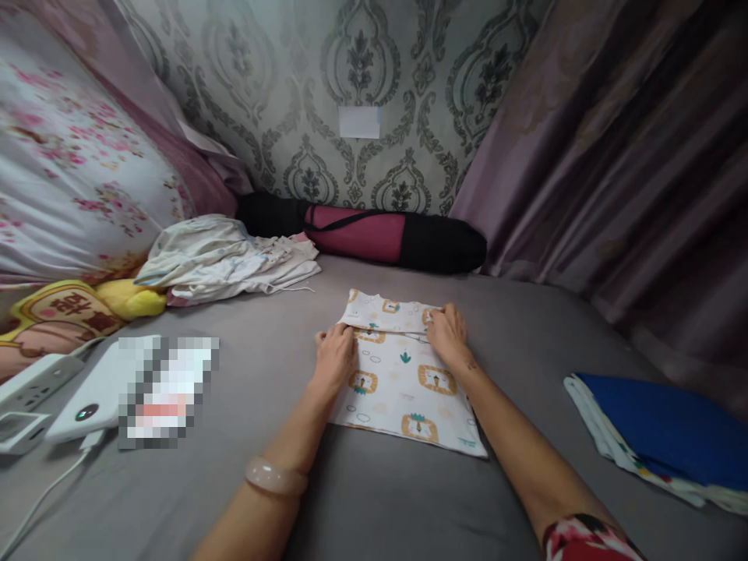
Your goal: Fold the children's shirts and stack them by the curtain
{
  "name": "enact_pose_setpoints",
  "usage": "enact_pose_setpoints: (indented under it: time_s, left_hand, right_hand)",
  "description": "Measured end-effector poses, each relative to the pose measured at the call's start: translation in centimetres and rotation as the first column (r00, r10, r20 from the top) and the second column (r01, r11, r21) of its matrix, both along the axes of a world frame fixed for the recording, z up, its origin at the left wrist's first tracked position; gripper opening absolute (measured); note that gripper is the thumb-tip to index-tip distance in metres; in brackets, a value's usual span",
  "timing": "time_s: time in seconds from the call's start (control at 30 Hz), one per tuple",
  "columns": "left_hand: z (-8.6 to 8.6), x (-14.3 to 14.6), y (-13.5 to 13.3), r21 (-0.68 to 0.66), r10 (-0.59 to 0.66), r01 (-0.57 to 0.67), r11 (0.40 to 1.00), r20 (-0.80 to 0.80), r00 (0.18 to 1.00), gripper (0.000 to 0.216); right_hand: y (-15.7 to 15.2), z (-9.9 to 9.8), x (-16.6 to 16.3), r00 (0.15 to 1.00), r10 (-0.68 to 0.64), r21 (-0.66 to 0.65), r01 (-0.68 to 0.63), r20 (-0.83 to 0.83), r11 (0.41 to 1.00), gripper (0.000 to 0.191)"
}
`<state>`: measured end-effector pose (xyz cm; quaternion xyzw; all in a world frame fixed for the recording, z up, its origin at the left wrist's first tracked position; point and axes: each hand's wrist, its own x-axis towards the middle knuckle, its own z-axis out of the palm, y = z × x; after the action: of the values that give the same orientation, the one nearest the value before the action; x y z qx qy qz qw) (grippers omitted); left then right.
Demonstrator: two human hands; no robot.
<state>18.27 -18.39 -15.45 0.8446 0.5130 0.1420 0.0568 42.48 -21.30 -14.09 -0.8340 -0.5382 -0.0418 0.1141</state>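
A white cloth (pixel 394 393) printed with orange lion faces and green leaves lies flat on the grey bed sheet. Its far part forms a separate folded strip (pixel 391 314), with a crease running between my hands. At the left end of that crease, my left hand (pixel 337 354) is closed on the cloth's edge, its fingers curled. My right hand (pixel 449 335) pinches the strip at its right end, the fingertips partly hidden. Whether the cloth is a garment or a plain piece, I cannot tell.
To the right lies a stack of folded fabric (pixel 666 425), blue on top. At left are a white power bank (pixel 108 389) with a cable, a power strip (pixel 38 382), a blurred-out object, and a yellow plush toy (pixel 125 300). Crumpled cloth (pixel 216 257) and a maroon-black bag (pixel 362 238) lie behind.
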Motion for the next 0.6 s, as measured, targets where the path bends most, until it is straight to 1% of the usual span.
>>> enact_pose_setpoints:
  time_s: [0.07, 0.1, 0.17, 0.23, 0.33, 0.47, 0.6]
  left_hand:
    - [0.0, 0.0, 0.0, 0.010, 0.009, -0.009, 1.000, -0.006, 1.000, 0.023]
    - [-0.1, 0.0, 0.0, 0.018, 0.015, -0.015, 1.000, -0.008, 1.000, 0.023]
    - [-0.1, 0.1, 0.0, 0.028, 0.027, -0.026, 0.999, -0.010, 1.000, 0.023]
    - [-0.2, 0.1, -0.1, 0.030, 0.038, -0.038, 0.999, -0.017, 0.999, 0.024]
    - [-0.3, 0.2, -0.1, 0.030, 0.054, -0.053, 0.998, -0.030, 0.998, 0.024]
    - [-0.6, 0.4, -0.1, 0.042, 0.078, -0.075, 0.996, -0.061, 0.995, 0.025]
    - [-0.9, 0.6, 0.0, 0.032, 0.132, -0.130, 0.991, -0.070, 0.989, 0.030]
  right_hand:
    - [0.8, 0.7, -0.8, 0.996, 0.030, 0.016, -0.031, 0.082, 0.999, 0.033]
    - [1.4, 0.9, -1.3, 0.994, 0.067, 0.018, -0.069, 0.091, 0.997, 0.034]
    - [3.0, 1.4, -2.6, 0.986, 0.163, -0.002, -0.163, 0.042, 0.987, 0.035]
    - [5.2, 1.5, -4.2, 0.966, 0.254, -0.035, -0.256, -0.053, 0.966, 0.035]
    - [8.6, 1.3, -6.5, 0.929, 0.338, -0.039, -0.347, -0.148, 0.937, 0.034]
    - [12.5, 1.0, -8.9, 0.899, 0.376, -0.034, -0.393, -0.225, 0.919, 0.035]
    - [15.0, 0.6, -10.2, 0.898, 0.358, -0.047, -0.381, -0.258, 0.923, 0.034]
